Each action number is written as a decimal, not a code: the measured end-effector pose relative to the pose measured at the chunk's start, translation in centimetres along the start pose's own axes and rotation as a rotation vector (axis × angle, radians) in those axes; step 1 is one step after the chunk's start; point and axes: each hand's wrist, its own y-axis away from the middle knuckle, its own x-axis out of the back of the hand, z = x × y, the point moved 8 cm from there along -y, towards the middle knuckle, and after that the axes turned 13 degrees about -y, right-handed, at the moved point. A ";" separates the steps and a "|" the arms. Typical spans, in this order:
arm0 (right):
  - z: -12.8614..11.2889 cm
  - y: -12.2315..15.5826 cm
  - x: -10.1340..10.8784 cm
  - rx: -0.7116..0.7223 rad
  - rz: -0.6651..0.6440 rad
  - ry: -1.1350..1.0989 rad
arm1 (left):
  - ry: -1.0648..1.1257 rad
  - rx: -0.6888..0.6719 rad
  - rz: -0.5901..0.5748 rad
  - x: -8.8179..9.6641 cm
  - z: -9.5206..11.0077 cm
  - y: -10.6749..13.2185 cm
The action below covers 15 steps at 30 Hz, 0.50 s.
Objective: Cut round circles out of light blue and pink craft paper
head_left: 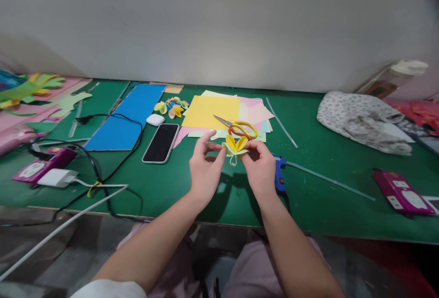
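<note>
Both my hands are raised over the green table [308, 188], pinching a small yellow and pale green paper flower [236, 145] between them. My left hand [205, 168] grips its left side with thumb and fingers. My right hand [259, 168] pinches its right side. A thin curl of paper hangs below the flower. Just behind it lie scissors with red and yellow handles [240, 127] on a stack of coloured paper sheets [212, 111]. A blue glue gun [280, 173] lies right of my right hand, partly hidden by it.
A black phone [161, 143], a white earbud case [155, 119] and finished paper flowers [172, 107] lie left of the sheets. A blue sheet [126, 115], black cables, a white charger [56, 177], purple boxes [402, 194] and patterned cloth [363, 121] are around. Clear glue sticks [281, 127] lie right.
</note>
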 end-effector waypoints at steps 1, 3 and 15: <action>0.0 0.0 0.0 -0.003 0.000 0.004 | -0.029 -0.028 0.008 0.0 0.2 0.1; 0.1 0.0 -0.1 -0.004 -0.003 0.009 | -0.076 -0.075 0.018 0.1 0.4 0.2; 0.3 -0.4 0.2 -0.039 -0.021 -0.010 | -0.007 -0.042 -0.040 -0.4 -0.2 -0.2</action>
